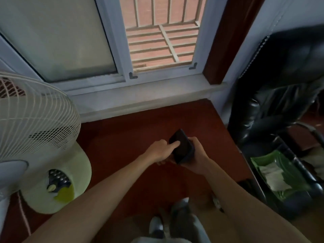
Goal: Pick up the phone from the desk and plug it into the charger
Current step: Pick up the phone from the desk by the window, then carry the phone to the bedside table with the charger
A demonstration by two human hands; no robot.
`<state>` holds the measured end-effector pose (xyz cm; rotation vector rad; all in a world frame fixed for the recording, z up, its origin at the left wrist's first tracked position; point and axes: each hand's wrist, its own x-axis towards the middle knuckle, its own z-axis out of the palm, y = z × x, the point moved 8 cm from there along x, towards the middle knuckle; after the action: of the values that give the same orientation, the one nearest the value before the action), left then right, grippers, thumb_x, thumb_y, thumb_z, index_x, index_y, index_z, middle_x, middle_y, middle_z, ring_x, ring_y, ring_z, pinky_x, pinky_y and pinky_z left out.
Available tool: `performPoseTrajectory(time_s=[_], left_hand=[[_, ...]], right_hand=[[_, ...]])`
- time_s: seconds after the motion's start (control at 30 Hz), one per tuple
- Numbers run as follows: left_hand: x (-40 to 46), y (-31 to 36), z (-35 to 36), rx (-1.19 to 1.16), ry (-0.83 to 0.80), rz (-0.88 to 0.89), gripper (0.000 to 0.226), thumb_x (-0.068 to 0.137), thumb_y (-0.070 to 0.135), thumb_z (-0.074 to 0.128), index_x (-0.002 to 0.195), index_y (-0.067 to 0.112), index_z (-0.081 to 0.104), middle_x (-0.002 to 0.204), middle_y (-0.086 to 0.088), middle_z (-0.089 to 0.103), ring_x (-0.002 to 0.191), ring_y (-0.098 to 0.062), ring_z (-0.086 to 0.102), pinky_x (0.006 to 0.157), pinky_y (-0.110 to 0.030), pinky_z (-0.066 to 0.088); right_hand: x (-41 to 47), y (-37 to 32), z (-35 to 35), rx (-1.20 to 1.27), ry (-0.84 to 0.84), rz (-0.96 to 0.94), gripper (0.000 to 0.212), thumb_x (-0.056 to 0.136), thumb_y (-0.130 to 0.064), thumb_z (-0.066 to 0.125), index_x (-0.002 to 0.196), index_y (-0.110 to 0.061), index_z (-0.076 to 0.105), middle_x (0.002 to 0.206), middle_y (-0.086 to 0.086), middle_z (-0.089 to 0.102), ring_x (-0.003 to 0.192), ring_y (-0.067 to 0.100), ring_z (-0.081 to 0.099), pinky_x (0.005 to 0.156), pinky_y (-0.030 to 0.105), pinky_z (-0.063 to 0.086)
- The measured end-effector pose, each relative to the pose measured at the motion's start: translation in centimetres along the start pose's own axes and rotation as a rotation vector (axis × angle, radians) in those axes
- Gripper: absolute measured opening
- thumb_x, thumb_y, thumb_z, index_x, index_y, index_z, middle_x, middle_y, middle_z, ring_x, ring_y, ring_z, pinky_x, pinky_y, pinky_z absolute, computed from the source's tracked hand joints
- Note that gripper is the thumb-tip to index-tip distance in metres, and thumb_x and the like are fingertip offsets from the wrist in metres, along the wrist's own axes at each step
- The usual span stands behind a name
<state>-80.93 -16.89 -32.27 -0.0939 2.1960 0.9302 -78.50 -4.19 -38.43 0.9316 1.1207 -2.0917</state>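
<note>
We see a fan (35, 130) at left, a black chair (280, 95) at right, a window (122, 41) ahead, red floor (133, 130) below. Our right hand (196, 155) grips the phone (181, 146); our left hand (157, 151) touches its screen with one finger.

Right hand (196, 156) gripping dark phone (181, 146), left hand (158, 151) touching screen (forefinger), fan (35, 120) leftward

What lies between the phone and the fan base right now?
In the head view, the left hand, its finger on the phone, then bare red floor across to the fan base. No charger shows there.
</note>
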Motion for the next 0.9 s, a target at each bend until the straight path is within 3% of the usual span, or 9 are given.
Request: performPoseTrajectory(time_s=[0.07,0.17,0.27,0.37,0.5,0.6,0.73,0.83,0.9], left_hand=[[-0.8,0.8,-0.3,0.146,0.103,0.136,0.047,0.094,0.046,0.053,0.064,0.011,0.059,0.054,-0.003,0.057,0.046,-0.020,0.052,0.054,-0.032,0.045],[-2.5,3.7,0.0,0.387,0.209,0.286,0.026,0.094,0.033,0.055,0.086,0.017,0.074,0.070,0.001,0.072,0.056,-0.011,0.062,0.056,-0.028,0.048],[-4.1,8.3,1.9,0.481,0.238,0.433,0.023,0.093,0.031,0.055,0.089,0.020,0.074,0.082,0.005,0.073,0.069,-0.010,0.066,0.066,-0.030,0.051],[-5.7,13.7,5.6,0.514,0.247,0.573,0.023,0.093,0.029,0.054,0.090,0.019,0.075,0.092,0.005,0.072,0.082,-0.013,0.066,0.076,-0.034,0.055],[-8.3,21.1,13.6,0.541,0.173,0.738,0.023,0.093,0.029,0.054,0.088,0.019,0.074,0.091,0.005,0.070,0.082,-0.013,0.064,0.075,-0.033,0.054],[-10.7,25.6,20.9,0.499,0.115,0.826,0.022,0.093,0.027,0.055,0.085,0.018,0.073,0.086,0.004,0.069,0.080,-0.013,0.064,0.073,-0.035,0.053],[-14.8,29.4,31.8,0.350,0.006,0.918,0.018,0.092,0.025,0.060,0.085,0.017,0.074,0.081,0.005,0.068,0.078,-0.010,0.063,0.069,-0.028,0.045],[-18.4,32.2,39.5,0.367,-0.038,1.016,0.019,0.093,0.027,0.060,0.082,0.015,0.069,0.081,0.003,0.064,0.077,-0.013,0.059,0.070,-0.030,0.046],[-20.6,34.3,43.6,0.385,-0.052,1.079,0.017,0.093,0.025,0.061,0.083,0.015,0.069,0.081,0.001,0.063,0.077,-0.016,0.059,0.072,-0.034,0.048]], right_hand=[[-2.2,0.8,-2.9,0.118,-0.013,-0.034,0.061,0.088,-0.043,0.053,0.132,-0.002,0.058,0.116,0.025,0.065,0.096,0.040,0.065,0.086,0.052,0.054],[-6.1,1.4,-7.6,0.266,-0.014,-0.121,0.072,0.079,-0.040,0.057,0.135,0.006,0.053,0.116,0.031,0.063,0.096,0.042,0.064,0.084,0.051,0.052],[-10.6,0.8,-12.5,0.393,-0.038,-0.261,0.075,0.079,-0.039,0.059,0.139,0.005,0.051,0.123,0.033,0.057,0.100,0.044,0.062,0.083,0.050,0.052],[-15.7,0.3,-16.9,0.508,-0.068,-0.341,0.077,0.087,-0.055,0.056,0.140,0.000,0.053,0.135,0.031,0.053,0.108,0.043,0.061,0.090,0.051,0.050],[-24.1,-0.2,-23.0,0.543,-0.038,-0.538,0.071,0.097,-0.057,0.043,0.139,-0.002,0.055,0.142,0.030,0.053,0.116,0.039,0.061,0.101,0.050,0.048],[-30.2,0.7,-27.9,0.566,-0.001,-0.625,0.065,0.100,-0.054,0.042,0.140,-0.005,0.055,0.146,0.030,0.049,0.124,0.040,0.055,0.112,0.051,0.037],[-38.1,2.4,-35.3,0.556,0.053,-0.699,0.064,0.100,-0.052,0.039,0.141,-0.004,0.054,0.148,0.030,0.046,0.128,0.041,0.051,0.116,0.051,0.034],[-43.2,3.9,-41.3,0.548,0.097,-0.760,0.066,0.099,-0.053,0.040,0.142,-0.004,0.052,0.149,0.029,0.045,0.138,0.043,0.042,0.120,0.054,0.026],[-46.4,4.6,-44.5,0.556,0.106,-0.796,0.067,0.099,-0.053,0.041,0.144,-0.004,0.050,0.152,0.030,0.041,0.139,0.043,0.040,0.118,0.052,0.029]])
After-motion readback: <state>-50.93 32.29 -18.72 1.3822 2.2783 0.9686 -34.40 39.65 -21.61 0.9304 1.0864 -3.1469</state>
